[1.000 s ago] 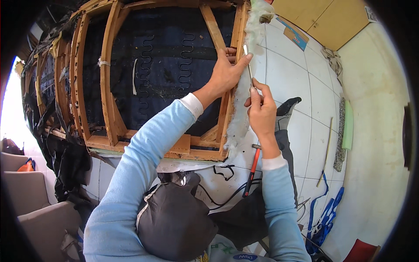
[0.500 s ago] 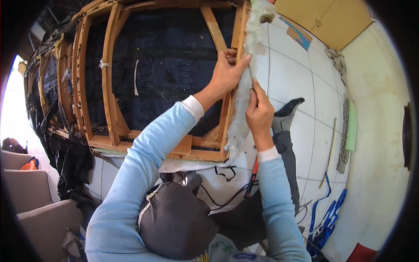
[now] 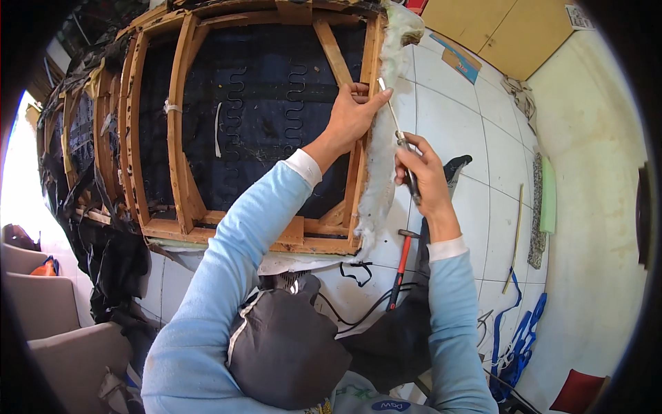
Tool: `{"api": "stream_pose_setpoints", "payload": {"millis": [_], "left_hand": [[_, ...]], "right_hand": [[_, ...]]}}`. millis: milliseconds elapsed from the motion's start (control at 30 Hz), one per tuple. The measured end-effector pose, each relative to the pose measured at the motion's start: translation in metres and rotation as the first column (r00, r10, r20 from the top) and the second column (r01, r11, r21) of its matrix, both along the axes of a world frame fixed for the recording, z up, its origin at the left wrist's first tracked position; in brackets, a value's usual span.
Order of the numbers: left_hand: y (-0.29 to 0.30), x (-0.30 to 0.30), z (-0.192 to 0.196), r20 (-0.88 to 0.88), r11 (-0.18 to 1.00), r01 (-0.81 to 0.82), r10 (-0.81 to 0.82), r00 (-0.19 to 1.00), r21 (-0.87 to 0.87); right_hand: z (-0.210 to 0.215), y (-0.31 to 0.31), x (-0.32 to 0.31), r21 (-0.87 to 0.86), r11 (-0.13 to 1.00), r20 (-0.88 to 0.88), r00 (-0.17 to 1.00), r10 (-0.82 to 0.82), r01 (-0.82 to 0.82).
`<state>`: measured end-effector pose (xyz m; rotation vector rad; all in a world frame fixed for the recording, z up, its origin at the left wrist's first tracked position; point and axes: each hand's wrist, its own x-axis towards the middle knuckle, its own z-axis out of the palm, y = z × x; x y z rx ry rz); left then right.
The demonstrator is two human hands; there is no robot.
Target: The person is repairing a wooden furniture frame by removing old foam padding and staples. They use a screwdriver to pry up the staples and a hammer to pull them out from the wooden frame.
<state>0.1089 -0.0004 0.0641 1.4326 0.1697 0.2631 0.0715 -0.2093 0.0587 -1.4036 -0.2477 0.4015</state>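
An upturned wooden furniture frame point(image 3: 178, 117) lies before me, with wavy springs point(image 3: 236, 96) and dark fabric point(image 3: 265, 131) inside it. My left hand point(image 3: 350, 119) is closed over its right rail, fingers inside and thumb on the outer edge. In my right hand point(image 3: 429, 178) is a screwdriver point(image 3: 394, 114) with a dark handle and a thin metal shaft. Its tip points up and away, beside the left thumb at the rail. White fluffy padding point(image 3: 378, 183) hangs along the frame's right side, below the shaft.
A hammer point(image 3: 402, 269) with a red and black handle lies on the tiled floor point(image 3: 500, 228) near my leg. Blue straps point(image 3: 522, 345) and a green roll point(image 3: 548, 196) lie by the right wall. Torn black fabric point(image 3: 114, 269) hangs at the left, near beige cushioned seats point(image 3: 48, 300).
My right hand has moved back and to the right, bringing the screwdriver's shaft and handle into plain sight. The left hand keeps its hold on the rail. The hammer shows more fully.
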Motion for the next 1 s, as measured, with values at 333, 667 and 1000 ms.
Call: {"api": "stream_pose_setpoints", "payload": {"millis": [333, 667, 1000], "left_hand": [[0.011, 0.006, -0.013, 0.011, 0.994, 0.095, -0.096, 0.995, 0.062], [0.015, 0.005, -0.007, 0.000, 0.992, 0.105, -0.105, 0.994, 0.072], [0.013, 0.003, -0.013, 0.053, 0.993, 0.092, -0.096, 0.994, 0.074]], "right_hand": [[-0.047, 0.008, -0.010, -0.324, 0.788, 0.878, 0.476, 0.045, 0.523], [-0.019, 0.005, -0.006, -0.459, 0.863, 0.404, 0.915, -0.011, 0.213], [-0.066, -0.005, 0.045, -0.403, 0.513, 0.913, 0.370, 0.170, 0.758]]}}
